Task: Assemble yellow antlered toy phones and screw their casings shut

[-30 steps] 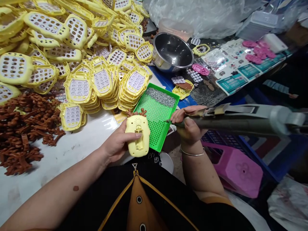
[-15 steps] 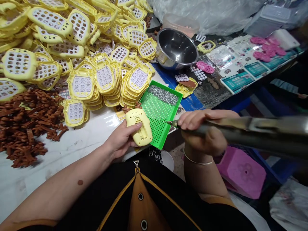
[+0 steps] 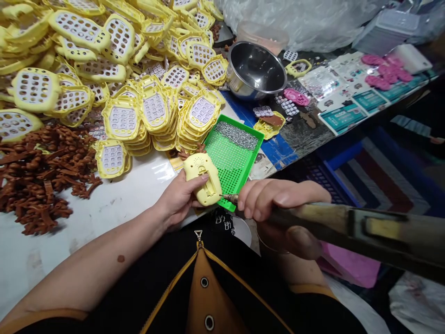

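My left hand (image 3: 182, 197) grips a yellow plastic toy phone (image 3: 203, 178), its back with an open battery compartment facing up and brown antler-like pieces at its top. Closed around a long dark electric screwdriver (image 3: 313, 218) is my right hand (image 3: 278, 204). The screwdriver's bit reaches the lower right edge of the toy; whether it touches a screw is too small to tell. Behind the toy lies a green perforated tray (image 3: 253, 160), with many small silver screws (image 3: 236, 134) heaped at its far end.
Stacks of yellow toy fronts (image 3: 155, 109) stand left of the tray, a larger heap of yellow shells (image 3: 83, 30) behind them. Brown plastic pieces (image 3: 38, 178) pile up at left. A metal bowl (image 3: 257, 69) stands beyond the tray. A pink stool (image 3: 354, 264) is below at right.
My right hand has brought the screwdriver left and down, from over the tray to the toy's lower right edge. The left hand with the toy has shifted only slightly.
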The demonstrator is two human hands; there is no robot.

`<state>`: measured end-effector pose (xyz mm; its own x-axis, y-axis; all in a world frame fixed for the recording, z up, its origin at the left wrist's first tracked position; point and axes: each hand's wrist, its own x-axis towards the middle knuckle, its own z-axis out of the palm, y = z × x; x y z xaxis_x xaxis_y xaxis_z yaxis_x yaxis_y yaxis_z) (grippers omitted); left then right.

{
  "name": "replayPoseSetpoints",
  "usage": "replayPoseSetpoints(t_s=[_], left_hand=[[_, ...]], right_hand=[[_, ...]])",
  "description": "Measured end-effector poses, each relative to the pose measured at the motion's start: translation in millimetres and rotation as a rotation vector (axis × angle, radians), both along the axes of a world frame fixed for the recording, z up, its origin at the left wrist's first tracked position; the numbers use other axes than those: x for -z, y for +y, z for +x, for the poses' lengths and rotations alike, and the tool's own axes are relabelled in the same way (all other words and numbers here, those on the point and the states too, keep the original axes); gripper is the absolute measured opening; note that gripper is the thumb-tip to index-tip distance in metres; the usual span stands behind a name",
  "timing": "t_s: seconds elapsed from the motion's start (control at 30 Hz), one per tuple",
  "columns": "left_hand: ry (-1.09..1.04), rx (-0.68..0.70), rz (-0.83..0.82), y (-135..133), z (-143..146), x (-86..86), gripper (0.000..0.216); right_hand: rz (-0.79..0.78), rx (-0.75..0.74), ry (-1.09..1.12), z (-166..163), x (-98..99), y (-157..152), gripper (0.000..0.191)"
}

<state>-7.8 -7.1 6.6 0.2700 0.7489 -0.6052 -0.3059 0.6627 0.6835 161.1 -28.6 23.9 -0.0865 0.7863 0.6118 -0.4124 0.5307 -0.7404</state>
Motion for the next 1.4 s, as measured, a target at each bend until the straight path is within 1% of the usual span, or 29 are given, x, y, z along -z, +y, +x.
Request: replayPoseSetpoints(t_s=[0.13, 0.33, 0.43, 0.5, 0.57, 0.6, 0.63, 0.7, 0.77, 0.83, 0.97, 1.07, 1.27, 1.4], left_hand=[[0.025, -0.018, 0.015, 0.1, 2.6, 1.5, 0.044], [0.042, 0.021, 0.014, 1.6, 2.4, 2.9, 0.043], [0.034, 0.049, 0.027, 2.9, 0.2, 4.6, 0.043], [0.026, 0.070, 0.034, 4.1, -1.1, 5.4, 0.045], [0.028, 0.077, 0.020, 5.3, -1.8, 5.7, 0.048], [0.036, 0.074, 0.009, 5.8, -1.9, 5.7, 0.049], [0.045, 0.068, 0.000, 6.2, -1.9, 5.5, 0.049], [0.052, 0.069, -0.012, 6.6, -1.6, 5.2, 0.049], [0.053, 0.087, -0.017, 6.8, -1.4, 4.8, 0.047], [0.056, 0.103, -0.020, 6.9, -1.2, 4.4, 0.046], [0.060, 0.104, -0.031, 6.9, -1.6, 2.8, 0.050], [0.063, 0.109, -0.037, 6.4, -2.4, 2.0, 0.050], [0.057, 0.117, -0.041, 6.6, -3.2, 3.1, 0.049], [0.039, 0.107, -0.028, 7.1, -3.3, 4.3, 0.047]], right_hand=[[-0.008, -0.027, -0.014, -7.5, 0.9, 3.5, 0.016], [0.003, -0.090, -0.004, -11.2, -0.8, 7.0, 0.012], [-0.026, -0.111, -0.022, -6.5, -2.9, 6.5, 0.012], [0.002, -0.159, -0.063, -1.3, -5.6, 6.3, 0.014], [0.059, -0.190, -0.086, 4.7, -8.5, 7.0, 0.020], [0.069, -0.161, -0.083, 7.5, -9.5, 8.1, 0.022], [0.068, -0.100, -0.070, 10.2, -9.6, 10.0, 0.023], [0.039, 0.082, -0.041, 14.8, -6.3, 16.8, 0.021], [0.022, 0.248, -0.026, 18.4, 2.8, 27.5, 0.016], [0.032, 0.320, -0.018, 21.2, 16.0, 39.8, 0.017], [0.040, 0.326, -0.014, 24.4, 40.9, 57.2, 0.019], [0.021, 0.304, -0.027, 25.4, 50.7, 61.5, 0.018], [0.002, 0.271, -0.070, 28.6, 56.2, 63.1, 0.020], [-0.071, 0.299, -0.166, 31.2, 57.3, 62.2, 0.017]])
